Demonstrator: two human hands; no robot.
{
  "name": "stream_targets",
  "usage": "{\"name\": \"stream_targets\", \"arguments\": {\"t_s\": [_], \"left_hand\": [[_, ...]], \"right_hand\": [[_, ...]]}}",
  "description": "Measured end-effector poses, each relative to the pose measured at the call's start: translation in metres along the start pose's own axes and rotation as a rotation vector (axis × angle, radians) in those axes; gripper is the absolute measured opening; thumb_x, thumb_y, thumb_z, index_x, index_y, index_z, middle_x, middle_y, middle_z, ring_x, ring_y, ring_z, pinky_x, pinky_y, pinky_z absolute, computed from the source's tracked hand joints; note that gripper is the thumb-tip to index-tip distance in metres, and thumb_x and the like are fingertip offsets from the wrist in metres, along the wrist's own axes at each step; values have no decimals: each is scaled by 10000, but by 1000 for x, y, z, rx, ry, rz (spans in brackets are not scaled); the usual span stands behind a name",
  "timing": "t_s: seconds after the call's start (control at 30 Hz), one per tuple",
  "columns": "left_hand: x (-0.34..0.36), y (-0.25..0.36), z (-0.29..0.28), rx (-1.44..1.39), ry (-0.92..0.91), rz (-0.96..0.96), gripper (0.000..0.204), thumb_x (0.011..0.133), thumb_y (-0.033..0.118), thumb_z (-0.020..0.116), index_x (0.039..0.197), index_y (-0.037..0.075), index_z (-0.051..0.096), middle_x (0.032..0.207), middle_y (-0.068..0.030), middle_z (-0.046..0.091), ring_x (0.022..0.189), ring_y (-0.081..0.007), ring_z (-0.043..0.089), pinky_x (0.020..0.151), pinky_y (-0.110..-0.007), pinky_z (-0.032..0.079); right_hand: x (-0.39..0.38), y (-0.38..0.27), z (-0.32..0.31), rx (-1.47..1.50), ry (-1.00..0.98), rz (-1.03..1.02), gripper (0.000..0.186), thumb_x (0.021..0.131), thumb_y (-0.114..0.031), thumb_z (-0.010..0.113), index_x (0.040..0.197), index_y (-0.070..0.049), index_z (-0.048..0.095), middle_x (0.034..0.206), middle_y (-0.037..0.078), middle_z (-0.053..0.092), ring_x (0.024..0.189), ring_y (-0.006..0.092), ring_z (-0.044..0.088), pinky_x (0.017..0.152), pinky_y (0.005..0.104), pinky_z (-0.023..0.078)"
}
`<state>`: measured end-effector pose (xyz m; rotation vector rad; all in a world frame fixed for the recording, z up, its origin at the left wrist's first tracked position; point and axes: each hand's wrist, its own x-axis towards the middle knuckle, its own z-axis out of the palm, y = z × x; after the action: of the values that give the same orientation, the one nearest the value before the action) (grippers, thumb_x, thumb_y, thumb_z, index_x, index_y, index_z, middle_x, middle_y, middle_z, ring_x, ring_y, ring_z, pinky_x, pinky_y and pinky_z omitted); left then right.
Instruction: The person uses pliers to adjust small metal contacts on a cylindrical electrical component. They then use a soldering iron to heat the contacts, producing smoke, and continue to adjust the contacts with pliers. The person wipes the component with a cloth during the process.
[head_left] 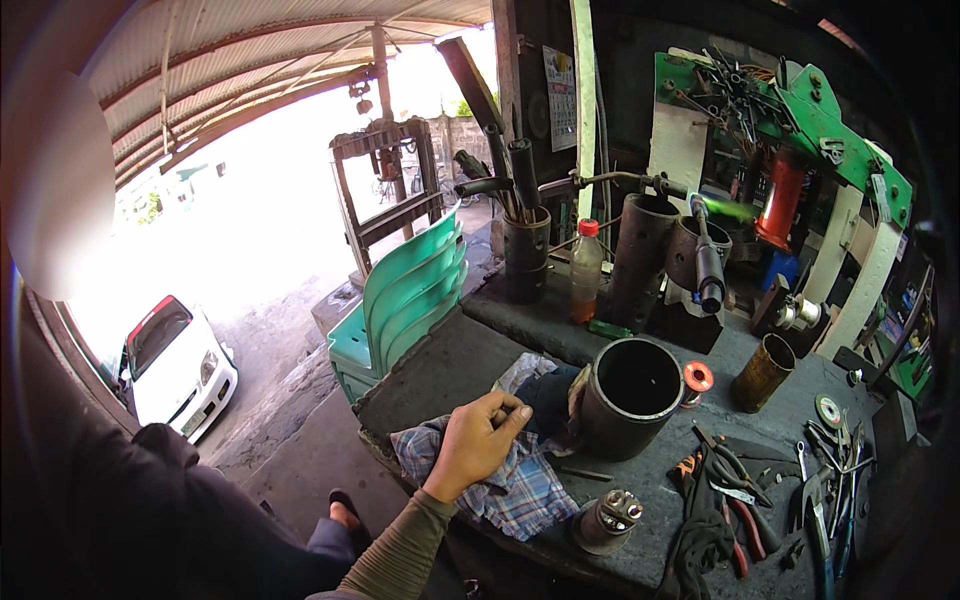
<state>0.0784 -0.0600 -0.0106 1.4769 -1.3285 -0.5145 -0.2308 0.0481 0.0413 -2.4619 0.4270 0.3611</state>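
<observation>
— Checked cloth (520, 485), blue and white, lies crumpled on the grey desk (440, 375) right by the big black pipe (630, 395).
— Is a hand on it?
— Yes. One hand (478, 440) rests on it, fingers curled and pinching something tiny; I cannot tell what, or which hand it is.
— Any wiping done?
— Looks hardly started, I think. Pliers (735, 500) lie scattered, and a small metal part (607, 520) sits just beside the cloth.

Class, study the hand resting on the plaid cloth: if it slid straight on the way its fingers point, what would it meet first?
Probably the dark rag just past the fingertips of the hand, then the black cylinder; depth is unclear.
</observation>
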Motion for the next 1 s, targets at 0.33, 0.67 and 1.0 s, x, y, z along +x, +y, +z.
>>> {"name": "stream_targets", "arguments": {"t_s": [0.33, 0.67, 1.0], "left_hand": [[-1, -6, 0, 9, -2, 9, 274, 1022, 274, 773, 1057, 2, 763, 690, -70, 617, 611, -147, 544, 611, -347, 456], [-1, -1, -4, 17, -16, 2, 253, 1027, 243, 772, 1078, -5, 763, 726, -41, 646, 658, -106, 544, 625, -318, 457], [-1, -1, -2, 5, -10, -3, 274, 1023, 274, 770, 1075, 5, 770, 717, -74, 660, 629, -146, 578, 623, -345, 468]], "right_hand": [[0, -6, -6, 35, -70, 21, 324, 979, -328, 720, 1191, -83, 732, 1034, 212, 758, 963, 437, 751, 830, 560, 598], [0, -7, -10, 31, -97, 39, 336, 980, -331, 721, 1195, -73, 724, 1066, 219, 755, 1003, 440, 745, 853, 559, 595], [0, -7, -11, 34, -105, 48, 345, 983, -340, 715, 1190, -64, 725, 1081, 218, 760, 1027, 440, 743, 869, 562, 591]]}}
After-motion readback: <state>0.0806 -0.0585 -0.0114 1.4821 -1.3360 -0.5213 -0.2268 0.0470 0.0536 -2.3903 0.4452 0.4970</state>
